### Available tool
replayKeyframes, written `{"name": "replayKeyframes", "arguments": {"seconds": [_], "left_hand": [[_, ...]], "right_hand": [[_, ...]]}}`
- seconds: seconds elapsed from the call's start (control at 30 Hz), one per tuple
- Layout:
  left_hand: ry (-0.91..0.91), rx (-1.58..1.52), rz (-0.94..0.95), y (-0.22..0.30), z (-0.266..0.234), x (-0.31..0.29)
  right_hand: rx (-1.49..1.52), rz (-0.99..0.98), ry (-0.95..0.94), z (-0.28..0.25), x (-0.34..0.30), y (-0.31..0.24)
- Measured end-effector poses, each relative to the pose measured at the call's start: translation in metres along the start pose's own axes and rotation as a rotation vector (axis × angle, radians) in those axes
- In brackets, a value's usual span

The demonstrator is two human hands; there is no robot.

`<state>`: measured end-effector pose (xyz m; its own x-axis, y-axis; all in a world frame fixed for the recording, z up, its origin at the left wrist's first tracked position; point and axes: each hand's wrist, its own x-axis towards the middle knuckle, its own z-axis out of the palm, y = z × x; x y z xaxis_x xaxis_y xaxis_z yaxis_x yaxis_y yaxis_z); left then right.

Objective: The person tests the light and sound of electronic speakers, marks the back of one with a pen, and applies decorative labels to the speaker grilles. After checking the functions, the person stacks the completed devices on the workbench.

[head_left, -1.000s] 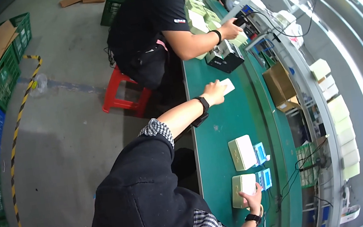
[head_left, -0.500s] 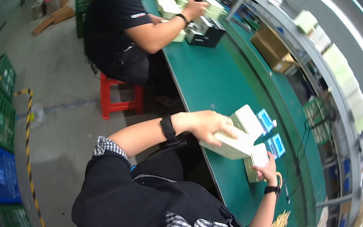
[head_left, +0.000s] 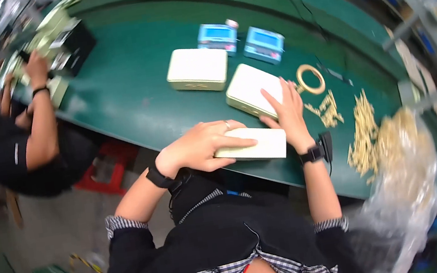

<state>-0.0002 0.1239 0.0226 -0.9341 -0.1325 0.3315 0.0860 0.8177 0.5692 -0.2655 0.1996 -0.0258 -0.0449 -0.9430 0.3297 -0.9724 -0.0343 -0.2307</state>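
My left hand (head_left: 205, 145) is closed around a cream rectangular box (head_left: 261, 140), held tilted above the table's near edge. Its index finger lies along the top of the box. My right hand (head_left: 289, 112) grips the right corner of a second cream box (head_left: 252, 87), which lies on the green table. Its thumb is at the near side and its fingers are over the top and right edge. A third cream box (head_left: 197, 65) rests to the left, untouched. Behind the boxes are two light-blue devices with screens, a left one (head_left: 216, 36) and a right one (head_left: 263, 45).
On the right lie a tan ring (head_left: 300, 76), small cream pieces (head_left: 330, 111), a pile of thin cream sticks (head_left: 364, 134) and a clear plastic bag (head_left: 403, 165) of similar pieces. A co-worker (head_left: 20, 132) sits at the left near a black box (head_left: 75, 45) and a red stool (head_left: 110, 167).
My view has swung to the right, so the co-worker now appears at the left. The left-hand box has been drawn back from the other boxes toward me. My right hand stays on its box.
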Motion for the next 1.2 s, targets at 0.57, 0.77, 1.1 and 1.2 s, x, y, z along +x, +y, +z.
{"name": "replayKeyframes", "arguments": {"seconds": [0.57, 0.77, 1.1, 1.2], "left_hand": [[0.144, 0.038, 0.014, -0.008, 0.03, 0.03], [0.179, 0.038, -0.028, -0.011, 0.032, 0.023], [0.303, -0.353, -0.102, 0.008, 0.001, 0.031], [0.488, -0.32, -0.041, 0.029, -0.02, 0.044]], "right_hand": [[0.456, 0.185, -0.177, -0.008, 0.026, 0.038], [1.647, 0.192, 0.434, -0.033, 0.018, 0.045], [1.396, 0.421, 0.455, -0.065, -0.06, -0.016], [0.848, 0.024, 0.446, -0.086, -0.044, -0.05]]}}
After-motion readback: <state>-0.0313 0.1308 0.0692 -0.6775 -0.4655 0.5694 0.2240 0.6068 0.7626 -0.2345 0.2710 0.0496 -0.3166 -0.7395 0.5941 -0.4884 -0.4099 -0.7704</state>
